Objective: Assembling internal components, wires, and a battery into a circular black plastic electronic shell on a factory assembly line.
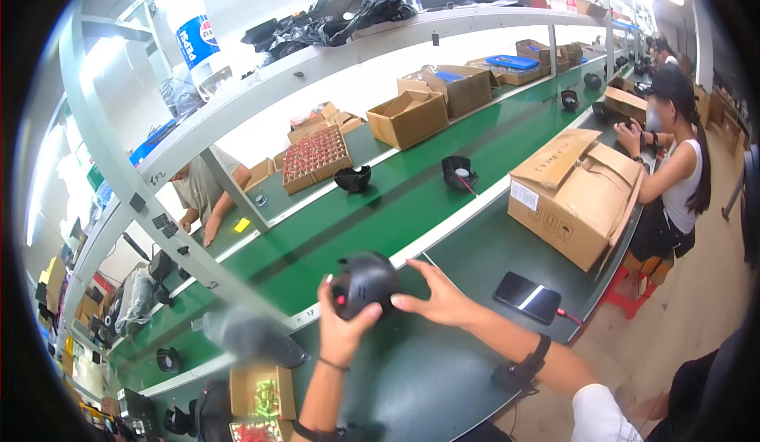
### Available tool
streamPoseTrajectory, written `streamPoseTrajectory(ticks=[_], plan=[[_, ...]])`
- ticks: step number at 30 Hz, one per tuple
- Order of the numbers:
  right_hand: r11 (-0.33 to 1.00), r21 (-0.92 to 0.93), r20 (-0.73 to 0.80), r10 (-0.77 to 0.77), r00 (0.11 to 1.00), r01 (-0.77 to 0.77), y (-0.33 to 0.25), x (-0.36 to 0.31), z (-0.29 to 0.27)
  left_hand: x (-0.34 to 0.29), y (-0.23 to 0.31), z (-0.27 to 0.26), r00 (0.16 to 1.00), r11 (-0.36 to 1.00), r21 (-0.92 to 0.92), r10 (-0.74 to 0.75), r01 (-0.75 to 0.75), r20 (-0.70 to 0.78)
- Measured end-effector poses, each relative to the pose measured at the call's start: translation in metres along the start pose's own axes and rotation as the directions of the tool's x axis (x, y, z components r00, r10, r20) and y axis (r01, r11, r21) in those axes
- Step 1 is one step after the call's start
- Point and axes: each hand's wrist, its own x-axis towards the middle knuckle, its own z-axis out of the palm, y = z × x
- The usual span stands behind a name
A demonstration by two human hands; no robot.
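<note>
Above the near worktop I hold a black, rounded plastic housing (368, 284) with a small red spot on its left side. My left hand (342, 323) is closed around its lower left side, thumb across the front. At its right, my right hand (439, 295) has thumb and fingers spread apart. The right thumb tip is close to the housing; whether it touches I cannot tell. A dark phone (528, 297) with a red cable lies on the worktop to the right of my hands.
A green conveyor belt (317, 236) carries similar black housings (459, 173). A large cardboard box (574, 197) stands at right, beside a seated co-worker (673, 149). A metal post (182, 244) rises at left. Small boxes of parts (261, 394) sit near my left forearm.
</note>
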Motion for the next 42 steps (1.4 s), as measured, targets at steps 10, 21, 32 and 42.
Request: streamPoseTrajectory(ticks=[10,21,32,42], plan=[[0.826,-0.563,-0.314,-0.206,0.927,-0.007,0.036,0.263,0.037,0.160,-0.111,-0.086,0.909,0.620,0.782,0.286,0.067,-0.304],[0.655,-0.731,-0.402,-0.183,0.897,-0.194,0.142,0.452,0.020,0.169,-0.089,-0.032,0.956,0.615,0.779,0.134,0.125,-0.259],[0.734,-0.664,-0.328,-0.115,0.938,-0.142,0.035,0.320,-0.042,0.189,-0.115,-0.064,0.945,0.536,0.839,0.217,0.095,-0.245],[0.716,-0.356,-0.653,0.269,0.708,-0.600,0.092,0.288,-0.183,0.101,-0.069,0.000,0.906,0.597,0.773,0.418,-0.215,-0.071]])
